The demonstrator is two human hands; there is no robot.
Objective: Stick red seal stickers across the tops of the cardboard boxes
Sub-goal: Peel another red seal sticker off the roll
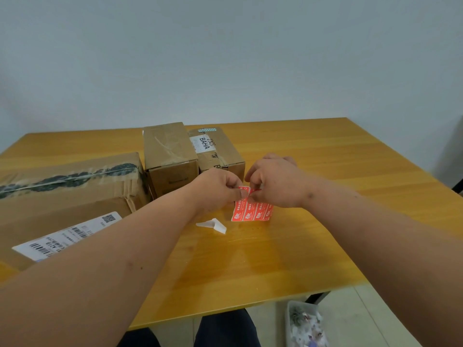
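A red sheet of seal stickers [253,211] hangs just above the wooden table [313,171], held at its top edge by both hands. My left hand [218,189] pinches the sheet's upper left corner. My right hand [273,181] pinches a red sticker whose corner curls up from the sheet's top. Three cardboard boxes stand to the left and behind: a large taped box [67,196] with a white shipping label, a middle upright box [170,156], and a smaller box [220,151] with a "BAHA" label.
A scrap of white backing paper [213,225] lies on the table in front of the sheet. A clear bin [305,324] with scraps sits on the floor at the lower right. My legs show under the table's near edge.
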